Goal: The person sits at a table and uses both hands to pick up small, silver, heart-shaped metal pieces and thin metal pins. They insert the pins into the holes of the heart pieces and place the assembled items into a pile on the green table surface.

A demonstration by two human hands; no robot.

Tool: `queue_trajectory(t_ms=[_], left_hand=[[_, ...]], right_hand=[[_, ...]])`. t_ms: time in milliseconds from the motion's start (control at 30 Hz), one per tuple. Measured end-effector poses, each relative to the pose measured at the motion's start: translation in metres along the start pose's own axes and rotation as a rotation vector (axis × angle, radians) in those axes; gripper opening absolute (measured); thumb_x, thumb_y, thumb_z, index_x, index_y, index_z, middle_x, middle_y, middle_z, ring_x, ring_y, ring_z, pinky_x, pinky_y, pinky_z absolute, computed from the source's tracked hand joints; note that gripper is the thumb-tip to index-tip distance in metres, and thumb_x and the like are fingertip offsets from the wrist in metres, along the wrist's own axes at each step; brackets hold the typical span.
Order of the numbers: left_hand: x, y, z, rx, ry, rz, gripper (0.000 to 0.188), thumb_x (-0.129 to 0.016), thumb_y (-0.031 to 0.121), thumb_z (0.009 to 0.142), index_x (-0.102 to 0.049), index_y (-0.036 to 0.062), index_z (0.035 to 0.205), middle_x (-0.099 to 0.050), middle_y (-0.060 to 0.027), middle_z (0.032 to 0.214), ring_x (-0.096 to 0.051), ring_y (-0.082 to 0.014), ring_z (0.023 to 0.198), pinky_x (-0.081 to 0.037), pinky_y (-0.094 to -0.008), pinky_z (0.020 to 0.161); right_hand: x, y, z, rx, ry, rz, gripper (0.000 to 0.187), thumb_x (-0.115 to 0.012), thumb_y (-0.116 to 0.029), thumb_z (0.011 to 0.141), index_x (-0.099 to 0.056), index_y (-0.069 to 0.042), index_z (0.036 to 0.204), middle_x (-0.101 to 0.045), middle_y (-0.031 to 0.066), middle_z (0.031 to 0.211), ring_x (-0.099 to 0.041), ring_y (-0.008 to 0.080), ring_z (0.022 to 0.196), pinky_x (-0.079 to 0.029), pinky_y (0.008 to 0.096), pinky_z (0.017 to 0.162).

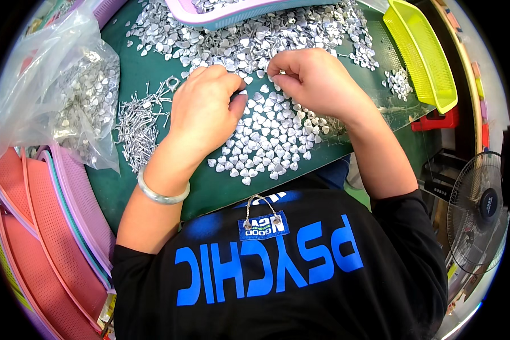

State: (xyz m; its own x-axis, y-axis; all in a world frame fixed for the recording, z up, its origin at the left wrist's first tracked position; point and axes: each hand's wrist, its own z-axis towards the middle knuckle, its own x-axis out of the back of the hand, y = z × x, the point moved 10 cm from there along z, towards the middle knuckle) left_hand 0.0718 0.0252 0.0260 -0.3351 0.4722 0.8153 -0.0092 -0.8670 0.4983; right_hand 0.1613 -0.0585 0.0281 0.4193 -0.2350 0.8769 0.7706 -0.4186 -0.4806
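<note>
Many small silver heart-shaped pieces (266,127) are spread in a loose single layer on the green table, close to my body. At the upper left edge of this layer is my left hand (207,105), its fingers curled and a silver heart at its thumb and index finger. My right hand (317,79) is closed in a pinch at the layer's far edge, next to the big heap. Whatever its fingertips hold is too small to make out. Beyond both hands lies a thick heap of the same hearts (238,39). Silver pins (139,130) are piled left of my left hand.
A clear plastic bag (88,96) of hearts stands at the left, above stacked pink and purple perforated baskets (56,238). A pink-and-blue basket (226,20) sits on the far heap. At right are a yellow-green basket (422,54), a small heart pile (398,84) and a fan (476,209).
</note>
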Motion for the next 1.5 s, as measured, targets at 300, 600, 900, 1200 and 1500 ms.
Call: queue_trajectory(t_ms=[300,600,900,1200,1500], left_hand=[[-0.005,-0.001,0.001,0.034,-0.022,-0.013,0.006,-0.070,0.006,0.072,-0.067,0.0080,0.077,-0.061,-0.0070,0.079,-0.060,-0.0291,0.082,-0.050,-0.0398,0.070],[0.000,-0.005,-0.003,-0.025,-0.061,-0.212,0.014,-0.064,0.003,0.075,-0.070,0.0044,0.088,-0.057,-0.0088,0.072,-0.057,-0.0275,0.074,-0.046,-0.0372,0.068],[-0.002,0.005,-0.001,-0.091,-0.059,-0.031,0.023,-0.059,0.001,0.076,-0.070,0.0056,0.096,-0.055,-0.0103,0.074,-0.057,-0.0302,0.077,-0.046,-0.0396,0.071],[0.004,-0.006,-0.002,0.007,-0.039,-0.108,0.018,-0.060,0.006,0.077,-0.071,0.0072,0.090,-0.062,-0.0084,0.081,-0.061,-0.0294,0.084,-0.050,-0.0401,0.074],[0.000,-0.005,-0.004,-0.005,-0.094,-0.040,0.016,-0.060,0.006,0.076,-0.071,0.0061,0.089,-0.062,-0.0092,0.082,-0.061,-0.0300,0.084,-0.050,-0.0408,0.075]], right_hand=[[-0.008,-0.003,-0.008,0.092,-0.006,0.044,0.015,-0.060,-0.015,0.080,-0.072,-0.012,0.088,-0.069,0.0103,0.080,-0.066,0.0317,0.079,-0.053,0.0418,0.070],[-0.007,-0.006,-0.005,0.096,-0.008,-0.039,0.019,-0.059,-0.015,0.081,-0.072,-0.011,0.094,-0.070,0.0118,0.083,-0.067,0.0319,0.082,-0.053,0.0427,0.072],[-0.012,-0.009,0.002,0.140,0.029,-0.085,0.019,-0.063,-0.014,0.079,-0.071,-0.010,0.097,-0.068,0.0115,0.079,-0.065,0.0324,0.074,-0.052,0.0410,0.066],[-0.015,-0.009,0.011,0.094,-0.010,-0.110,0.014,-0.059,-0.018,0.082,-0.072,-0.014,0.087,-0.069,0.0109,0.078,-0.067,0.0317,0.079,-0.053,0.0434,0.070],[-0.015,-0.013,0.009,0.114,-0.002,-0.072,0.014,-0.059,-0.017,0.082,-0.071,-0.013,0.088,-0.069,0.0107,0.078,-0.066,0.0323,0.078,-0.053,0.0437,0.070]])
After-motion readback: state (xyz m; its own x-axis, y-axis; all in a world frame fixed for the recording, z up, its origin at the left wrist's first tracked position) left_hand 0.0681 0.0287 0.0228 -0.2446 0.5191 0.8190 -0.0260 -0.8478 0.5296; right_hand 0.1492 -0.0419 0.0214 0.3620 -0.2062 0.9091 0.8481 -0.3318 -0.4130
